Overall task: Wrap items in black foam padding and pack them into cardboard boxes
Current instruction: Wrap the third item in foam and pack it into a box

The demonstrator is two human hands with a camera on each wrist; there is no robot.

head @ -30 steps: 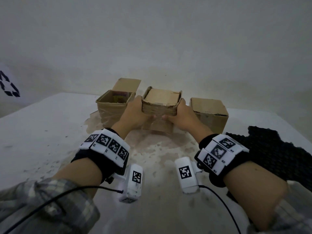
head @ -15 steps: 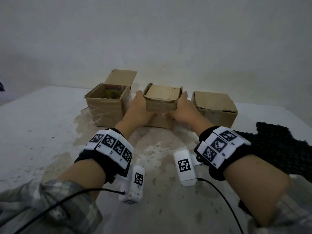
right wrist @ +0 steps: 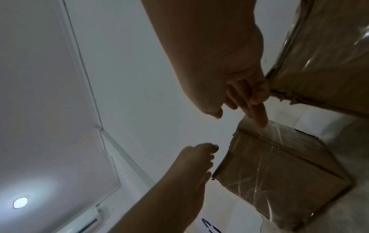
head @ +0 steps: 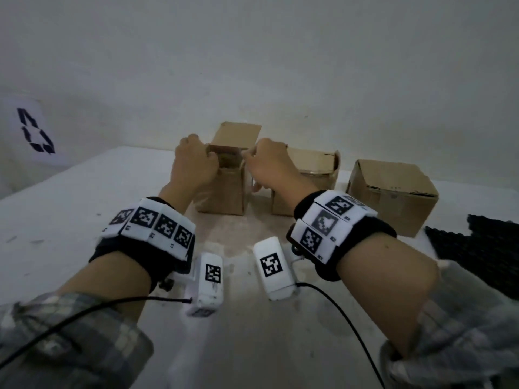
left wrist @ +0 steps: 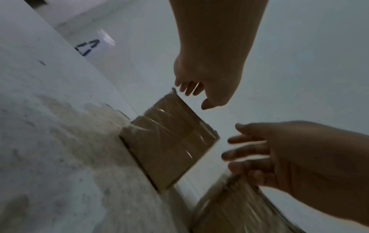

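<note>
- Both hands are up at the open top of the left cardboard box, the one with its back flap standing up. The left hand is at the left rim with fingers curled over; the wrist views show those fingers loosely bent with nothing clearly in them, so I read it as hovering, not gripping.
- The right hand is at the right rim. From the right wrist view, one finger stretches down toward the box edge and the rest are half curled. I honestly can't tell whether it's pinching a side flap.
- The black foam padding sits well off to the right on the table, untouched, past the closed right box.
- Risk: the box looks light and has shiny tape on its sides, so folding a flap with one hand could tip it or slide it into the middle box just beside it.
- Another risk: shutting the flaps on something not wrapped in foam would miss the point of the task.
- Hard to see: there's something inside the left box, but it's dim and the hands cover most of the opening. Both wrist views are blurry, and the foam is cut off at the frame edge.
</note>
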